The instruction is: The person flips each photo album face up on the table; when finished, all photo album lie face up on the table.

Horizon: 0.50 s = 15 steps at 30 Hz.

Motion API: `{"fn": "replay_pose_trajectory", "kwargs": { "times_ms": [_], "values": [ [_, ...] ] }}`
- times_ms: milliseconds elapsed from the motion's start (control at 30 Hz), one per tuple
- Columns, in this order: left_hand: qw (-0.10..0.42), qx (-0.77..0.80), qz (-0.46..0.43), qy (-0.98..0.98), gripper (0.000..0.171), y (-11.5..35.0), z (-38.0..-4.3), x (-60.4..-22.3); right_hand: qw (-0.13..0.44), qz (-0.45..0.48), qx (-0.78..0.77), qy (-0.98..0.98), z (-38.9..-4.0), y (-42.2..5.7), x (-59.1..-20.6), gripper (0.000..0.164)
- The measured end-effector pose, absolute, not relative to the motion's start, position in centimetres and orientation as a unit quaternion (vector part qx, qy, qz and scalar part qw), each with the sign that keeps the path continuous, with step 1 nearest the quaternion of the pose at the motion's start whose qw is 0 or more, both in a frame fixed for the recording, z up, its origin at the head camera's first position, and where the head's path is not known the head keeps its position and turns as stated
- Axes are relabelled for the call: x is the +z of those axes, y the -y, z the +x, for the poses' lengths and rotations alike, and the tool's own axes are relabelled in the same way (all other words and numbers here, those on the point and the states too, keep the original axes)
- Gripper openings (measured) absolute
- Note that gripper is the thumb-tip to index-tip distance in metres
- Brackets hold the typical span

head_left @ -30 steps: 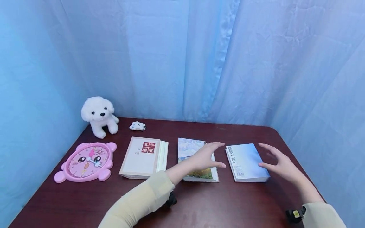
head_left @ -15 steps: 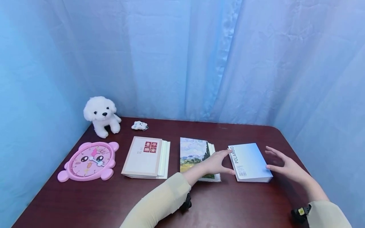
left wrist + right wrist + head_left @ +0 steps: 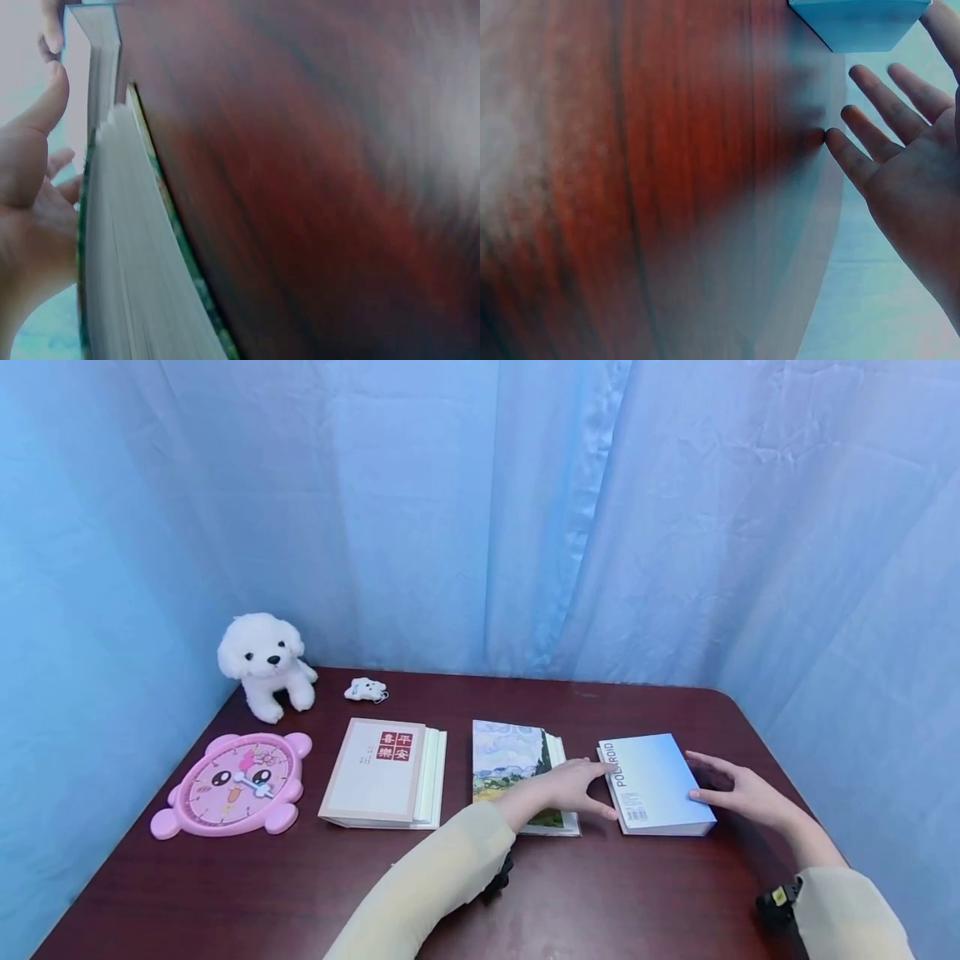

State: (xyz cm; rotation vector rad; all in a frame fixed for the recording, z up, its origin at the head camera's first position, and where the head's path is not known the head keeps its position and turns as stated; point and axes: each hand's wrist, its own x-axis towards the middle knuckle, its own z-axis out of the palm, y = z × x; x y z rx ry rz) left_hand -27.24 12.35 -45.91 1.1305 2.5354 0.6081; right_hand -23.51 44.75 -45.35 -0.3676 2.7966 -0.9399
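A white-and-blue book marked POLAROID (image 3: 660, 785) lies on the table between my two hands. At its left edge is my left hand (image 3: 566, 789), thumb and fingers spread, reaching over a book with a painted landscape cover (image 3: 510, 760). My right hand (image 3: 750, 795) is at the opposite edge, its thumb tip at the cover's side. In the right wrist view the fingers (image 3: 885, 105) extend loosely beside the blue book end (image 3: 862, 26). The left wrist view has the thumb (image 3: 45, 105) near the POLAROID book's pages (image 3: 103, 60); contact there is unclear.
Left of the painted book lies a thick cream book (image 3: 375, 772) with red squares. A pink bear-shaped clock (image 3: 232, 785), a white plush dog (image 3: 266, 664) and a small white trinket (image 3: 366, 690) occupy the table's (image 3: 262, 893) left side. Blue curtains (image 3: 420, 527) surround it.
My left hand has moved right, from over the painted book to the POLAROID book's left edge. My right hand has come closer to its right edge. The books stay on the table.
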Motion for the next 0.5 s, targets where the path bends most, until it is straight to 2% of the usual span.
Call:
{"fn": "replay_pose_trajectory", "kwargs": {
  "times_ms": [500],
  "values": [
    [0.167, 0.201, 0.414, -0.872, 0.072, -12.25, -28.23, -45.76, 0.099, -0.118, -0.304, -0.94, -23.43, -44.44, -44.78, 0.067]
  ]
}}
